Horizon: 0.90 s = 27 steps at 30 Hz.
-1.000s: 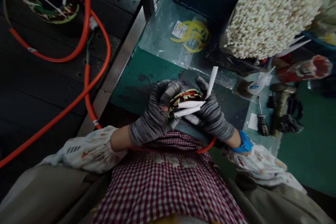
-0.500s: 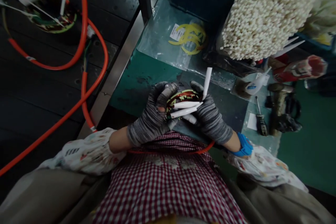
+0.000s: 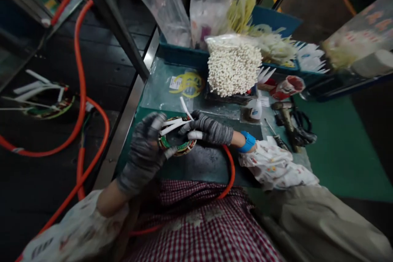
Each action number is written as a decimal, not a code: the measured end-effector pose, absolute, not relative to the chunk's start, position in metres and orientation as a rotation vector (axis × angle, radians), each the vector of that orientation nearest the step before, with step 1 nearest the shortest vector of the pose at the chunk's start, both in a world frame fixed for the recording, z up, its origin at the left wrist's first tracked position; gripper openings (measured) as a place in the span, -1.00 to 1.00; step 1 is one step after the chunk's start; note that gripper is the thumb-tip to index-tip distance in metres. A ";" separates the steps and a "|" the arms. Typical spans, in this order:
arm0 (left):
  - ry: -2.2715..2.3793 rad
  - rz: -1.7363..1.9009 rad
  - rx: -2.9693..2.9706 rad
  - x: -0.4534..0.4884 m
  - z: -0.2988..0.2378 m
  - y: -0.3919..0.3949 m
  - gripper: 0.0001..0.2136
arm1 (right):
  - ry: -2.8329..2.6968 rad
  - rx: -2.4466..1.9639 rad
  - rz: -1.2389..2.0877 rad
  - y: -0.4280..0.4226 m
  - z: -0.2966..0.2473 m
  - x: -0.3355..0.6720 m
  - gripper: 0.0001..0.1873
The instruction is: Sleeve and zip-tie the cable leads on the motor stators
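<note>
A round motor stator (image 3: 181, 147) with green and reddish-brown windings sits low over the dark mat in front of me. White sleeved leads (image 3: 175, 126) stick out across its top, and one stands up at the back. My left hand (image 3: 145, 147), in a grey striped glove, grips the stator's left side, with the thumb over the near rim. On the far right side, my right hand (image 3: 208, 128) in the same kind of glove has its fingers bent over the rim, by the base of the leads. Its fingertips are partly hidden.
Behind the stator lies a bag of yellow strips (image 3: 192, 84), beside a large bag of white tubes (image 3: 235, 67). To the right are a small bottle (image 3: 256, 110), a screwdriver (image 3: 278, 138) and a hammer (image 3: 288, 120). An orange hose (image 3: 80, 57) and another stator (image 3: 46, 106) are at left.
My view has tilted up, showing more of the bench's back. The stator has turned and tipped, so its opening faces me more. Both hands stay on it, the right now reaching over the far rim.
</note>
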<state>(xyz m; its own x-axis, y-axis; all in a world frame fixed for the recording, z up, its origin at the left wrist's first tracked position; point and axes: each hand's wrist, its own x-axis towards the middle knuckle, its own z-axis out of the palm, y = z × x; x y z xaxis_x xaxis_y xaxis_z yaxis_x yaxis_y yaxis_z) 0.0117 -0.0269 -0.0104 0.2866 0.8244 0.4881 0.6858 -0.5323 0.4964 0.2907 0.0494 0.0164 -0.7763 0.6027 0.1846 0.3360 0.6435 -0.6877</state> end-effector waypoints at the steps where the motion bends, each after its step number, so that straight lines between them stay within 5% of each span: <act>1: 1.402 1.061 2.471 0.015 -0.009 -0.031 -0.42 | -2.436 -0.753 0.807 0.048 0.016 0.295 -0.84; 4: 1.322 0.974 2.835 0.024 -0.007 -0.046 -0.72 | -2.214 -0.902 0.347 0.034 0.011 0.322 -0.83; 8: 1.249 0.956 2.799 0.031 -0.005 -0.059 -0.59 | -1.809 -1.216 -0.127 0.030 0.006 0.379 -0.82; 14: 1.279 1.024 2.714 0.038 -0.019 -0.055 -0.66 | -1.709 -1.438 -0.489 0.069 -0.005 0.426 -0.69; 20: 1.193 1.080 2.650 0.035 -0.033 -0.045 -0.60 | -1.723 -1.253 -0.227 0.048 0.028 0.401 -0.74; 27: 1.057 0.995 2.683 0.026 -0.036 -0.039 -0.70 | -1.442 -1.137 0.660 -0.037 0.087 0.333 -0.73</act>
<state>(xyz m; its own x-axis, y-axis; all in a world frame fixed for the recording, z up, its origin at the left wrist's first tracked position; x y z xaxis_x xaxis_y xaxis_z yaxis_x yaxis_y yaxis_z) 0.0258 -0.0387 -0.0357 0.5478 0.6380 0.5412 0.5786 -0.7562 0.3056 0.3332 -0.0372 0.0875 0.0938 0.9045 0.4159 0.2767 0.3776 -0.8837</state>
